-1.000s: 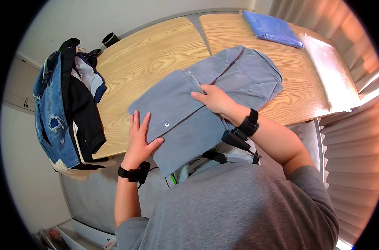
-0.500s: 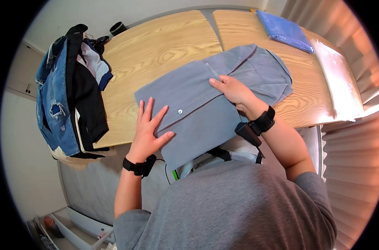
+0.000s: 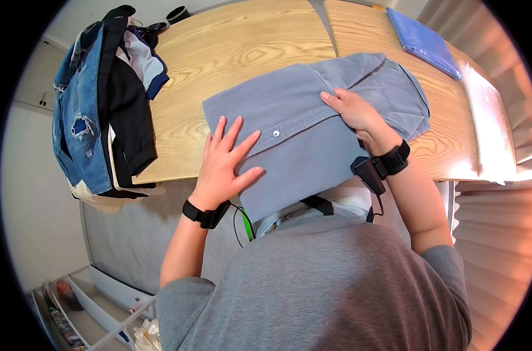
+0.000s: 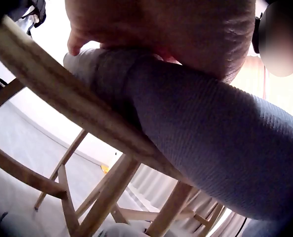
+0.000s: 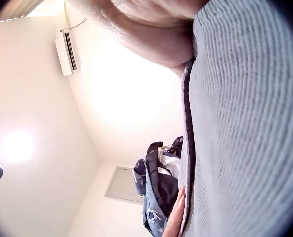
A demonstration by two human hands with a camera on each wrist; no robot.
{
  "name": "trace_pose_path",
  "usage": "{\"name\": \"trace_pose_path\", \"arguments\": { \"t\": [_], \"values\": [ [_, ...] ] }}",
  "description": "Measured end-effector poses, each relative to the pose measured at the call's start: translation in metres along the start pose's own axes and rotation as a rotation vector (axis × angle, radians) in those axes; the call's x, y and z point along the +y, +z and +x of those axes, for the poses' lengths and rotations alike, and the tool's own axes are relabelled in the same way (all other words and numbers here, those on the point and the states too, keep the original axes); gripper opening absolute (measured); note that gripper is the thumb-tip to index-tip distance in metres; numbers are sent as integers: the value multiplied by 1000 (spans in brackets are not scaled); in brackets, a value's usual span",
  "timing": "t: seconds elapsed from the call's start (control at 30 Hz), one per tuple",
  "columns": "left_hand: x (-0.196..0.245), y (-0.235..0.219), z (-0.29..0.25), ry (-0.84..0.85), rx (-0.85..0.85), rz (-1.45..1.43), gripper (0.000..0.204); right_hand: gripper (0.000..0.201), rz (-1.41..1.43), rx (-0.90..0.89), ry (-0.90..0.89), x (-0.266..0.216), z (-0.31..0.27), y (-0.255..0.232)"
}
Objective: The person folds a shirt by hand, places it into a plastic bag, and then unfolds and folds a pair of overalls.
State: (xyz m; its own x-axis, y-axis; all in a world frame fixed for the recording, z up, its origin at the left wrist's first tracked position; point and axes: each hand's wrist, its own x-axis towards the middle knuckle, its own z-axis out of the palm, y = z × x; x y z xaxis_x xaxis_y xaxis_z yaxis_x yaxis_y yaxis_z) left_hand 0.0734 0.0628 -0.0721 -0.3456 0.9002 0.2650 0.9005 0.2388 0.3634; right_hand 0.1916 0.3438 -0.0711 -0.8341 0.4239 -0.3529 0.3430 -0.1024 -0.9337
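A grey-blue corduroy shirt point(image 3: 301, 158) lies folded on the table, its front edge hanging over the table's near side. One button shows on its long placket. My left hand point(image 3: 225, 169) rests on the shirt's left end with fingers spread and straight. Farther right, my right hand point(image 3: 362, 117) grips the shirt at the placket, thumb on top and the other fingers mostly hidden. In the right wrist view the ribbed cloth point(image 5: 245, 123) runs right up to that hand. Below the left palm, in the left wrist view, the cloth point(image 4: 210, 133) bulges over the table edge.
Jeans point(image 3: 82, 126) and dark clothes point(image 3: 125, 111) hang in a pile at the table's left end. A blue plastic-wrapped packet point(image 3: 424, 41) and a shiny clear one point(image 3: 488, 126) lie at the right. Wooden table legs point(image 4: 112, 192) stand below.
The head view has shifted, so table, shirt and hands appear farther right and higher. Both hands keep about the same places on the shirt.
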Motion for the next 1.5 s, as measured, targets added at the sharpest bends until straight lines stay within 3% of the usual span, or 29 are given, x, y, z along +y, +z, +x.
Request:
{"name": "trace_pose_path", "arguments": {
  "t": [0.27, 0.4, 0.47, 0.5, 0.57, 0.63, 0.7, 0.77, 0.83, 0.87, 0.93, 1.03, 1.17, 1.2, 1.27, 1.3, 1.37, 1.43, 1.5],
  "values": [
    [-5, 8, 2, -59, -98, 58, 62, 32, -24, 14, -10, 3, 4, 2],
    [-15, 11, -8, -6, -33, -54, 54, 31, -27, 19, -19, -3, -3, 5],
    [-17, 14, -21, -208, 417, -505, 37, 30, 2, 6, -12, -3, -4, 5],
    [-18, 14, -30, -212, 420, -501, 37, 30, 33, -2, -1, -3, -4, 5],
    [-21, 18, -47, -745, 585, -962, 27, 30, 41, -23, 6, 5, 3, -2],
    [-15, 19, -55, -736, 561, -1072, 28, 29, 42, -48, 16, -1, 2, 1],
    [6, 24, -62, -621, 331, -865, 36, 30, 176, -84, 71, -7, -4, 2],
    [19, 30, -63, -670, 308, -722, 45, 30, 161, -91, 69, -5, -3, 3],
    [17, 26, -55, -882, 312, -1014, 44, 31, 148, -92, 61, -4, -2, 2],
    [16, 23, -51, -883, 318, -1014, 44, 31, 129, -89, 54, -4, -1, 1],
    [13, 15, -38, -900, 278, -1460, 49, 31, 107, -87, 40, -2, 0, -1],
    [17, 8, -14, -851, 322, -1652, 50, 32, 48, -64, 12, -1, 2, -3],
    [3, 10, -2, -988, 157, -1773, 47, 31, 105, -67, 6, -1, -3, -2],
    [0, 9, -2, -987, 159, -1767, 47, 31, 121, -61, 10, -2, -2, -2],
    [-5, 9, -6, -901, 97, -1318, 45, 30, 115, -70, 4, 2, 1, -4],
    [-8, 12, -6, -911, 93, -1316, 45, 30, 105, -78, 2, 5, 2, -4],
    [-17, 19, -5, -831, 91, -936, 44, 30, 104, -86, 7, 8, 7, -8],
    [-4, 5, -5, -851, 87, -990, 45, 30, 103, -98, 13, 6, 4, -6],
    [10, -8, -12, -911, 165, -869, 45, 30, 108, -84, 25, 0, -1, -3]
  ]
}}
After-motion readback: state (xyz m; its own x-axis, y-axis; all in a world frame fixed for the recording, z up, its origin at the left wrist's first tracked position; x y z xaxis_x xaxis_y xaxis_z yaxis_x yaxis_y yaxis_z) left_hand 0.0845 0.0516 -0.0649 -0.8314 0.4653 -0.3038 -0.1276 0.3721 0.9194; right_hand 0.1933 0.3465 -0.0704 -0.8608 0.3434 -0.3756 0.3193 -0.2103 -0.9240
